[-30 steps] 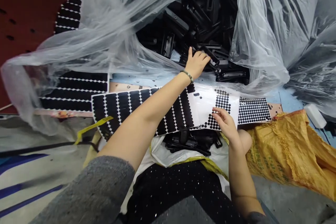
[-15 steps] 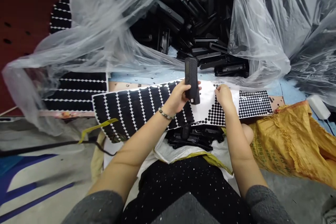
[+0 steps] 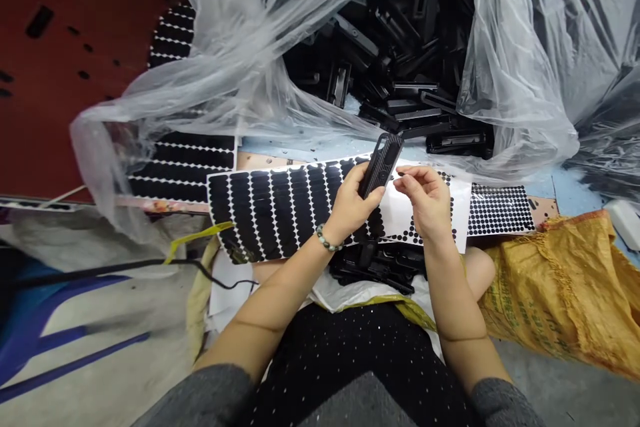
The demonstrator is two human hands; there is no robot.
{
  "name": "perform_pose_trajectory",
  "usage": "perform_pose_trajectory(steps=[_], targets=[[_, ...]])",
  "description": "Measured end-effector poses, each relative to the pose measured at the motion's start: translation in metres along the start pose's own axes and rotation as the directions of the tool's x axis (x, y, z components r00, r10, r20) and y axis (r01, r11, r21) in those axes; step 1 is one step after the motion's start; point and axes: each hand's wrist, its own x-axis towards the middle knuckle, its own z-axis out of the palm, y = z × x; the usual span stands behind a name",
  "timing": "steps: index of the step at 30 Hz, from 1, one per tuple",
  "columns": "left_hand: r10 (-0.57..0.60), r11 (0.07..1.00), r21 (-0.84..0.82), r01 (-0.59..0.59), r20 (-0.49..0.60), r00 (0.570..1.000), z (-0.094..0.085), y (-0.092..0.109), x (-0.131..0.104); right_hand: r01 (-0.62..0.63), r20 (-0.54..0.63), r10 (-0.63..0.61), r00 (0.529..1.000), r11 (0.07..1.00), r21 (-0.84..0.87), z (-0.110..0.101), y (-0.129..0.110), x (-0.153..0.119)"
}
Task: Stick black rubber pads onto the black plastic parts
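My left hand (image 3: 349, 207) is wrapped round a black plastic casing (image 3: 383, 161) with a ribbed, woven-looking surface, held tilted above the sheets. Just to its right, my right hand (image 3: 431, 205) pinches a small black dot sticker (image 3: 401, 174) between thumb and fingertip, close to the casing but apart from it. Under my hands lies a white sheet of round black dot stickers (image 3: 395, 210), partly bare of dots. To the left stretches a sheet of wide black stickers (image 3: 280, 210) with scalloped white gaps.
A heap of black casings (image 3: 400, 47) fills the back, flanked by clear plastic sheeting (image 3: 520, 67). More black parts (image 3: 380, 263) lie in a white sack at my lap. A yellow woven sack (image 3: 545, 280) stands at right. A black cable (image 3: 125, 271) runs at left.
My right hand has lifted off the dot sheet with a small black dot and moved toward the casing. My left hand has tilted the casing to the right. The view has shifted.
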Motion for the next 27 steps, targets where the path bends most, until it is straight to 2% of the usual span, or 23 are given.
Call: perform_pose_trajectory(steps=[4,10,14,16,17,19,21,24,27], targets=[[0.201,0.966,0.170,-0.197,-0.008,0.980,-0.001,0.000,-0.003,0.184,-0.025,-0.193,0.981,0.959,-0.214,0.011,-0.004,-0.004],[0.346,0.888,0.330,-0.320,-0.022,0.938,0.002,-0.001,-0.006,0.209,0.013,-0.218,0.976,0.917,-0.338,0.013,-0.004,-0.008],[0.395,0.857,0.365,-0.363,-0.014,0.918,0.000,-0.001,-0.006,0.184,-0.018,-0.211,0.977,0.889,-0.418,0.009,0.004,-0.004],[0.338,0.888,0.332,-0.317,-0.006,0.941,-0.008,-0.001,-0.002,0.113,-0.079,-0.161,0.984,0.897,-0.427,0.003,0.015,0.005],[0.269,0.918,0.306,-0.252,-0.015,0.963,-0.014,-0.002,0.002,0.068,-0.113,-0.129,0.985,0.901,-0.428,-0.001,0.021,0.010],[0.080,0.971,0.229,-0.064,-0.058,0.995,-0.025,-0.005,0.010,-0.011,-0.165,-0.070,0.984,0.896,-0.444,-0.008,0.036,0.024],[-0.103,0.987,0.119,0.111,-0.071,0.992,-0.032,-0.010,0.020,-0.065,-0.181,-0.028,0.983,0.869,-0.491,-0.009,0.050,0.037],[-0.260,0.965,-0.026,0.261,0.019,0.965,-0.030,-0.019,0.034,-0.085,-0.127,0.012,0.992,0.806,-0.585,0.001,0.063,0.049],[-0.355,0.932,-0.048,0.359,0.069,0.932,-0.020,-0.024,0.044,0.077,0.046,-0.061,0.997,0.765,-0.640,0.012,0.066,0.048]])
